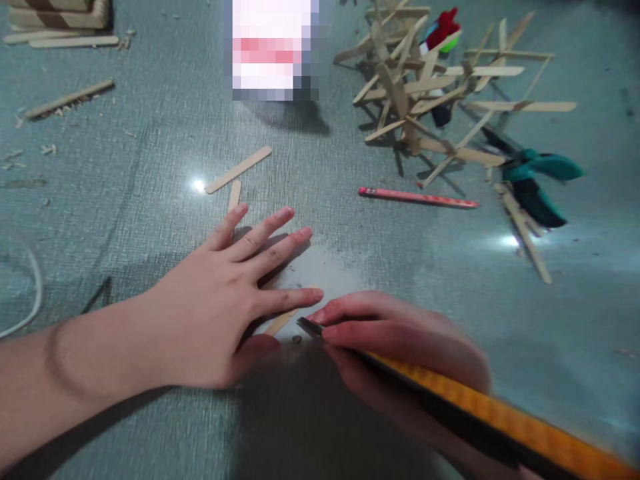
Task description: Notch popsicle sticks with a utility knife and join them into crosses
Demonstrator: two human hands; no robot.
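Observation:
My left hand lies with its fingers spread on the grey surface. Between its thumb and index finger shows part of a wooden craft stick; the hand covers the rest of it. Another stick pokes out beyond the little finger. My right hand is closed around a utility knife with an orange and black body. The knife's short dark blade points left, close to the exposed stick end; whether they touch I cannot tell. A loose craft stick lies farther off.
At the upper right stands a tangle of joined craft sticks. Teal-handled cutters and a pink pencil lie nearby. A blurred-out bright object stands at the top. Stacked sticks and a white cable are on the left.

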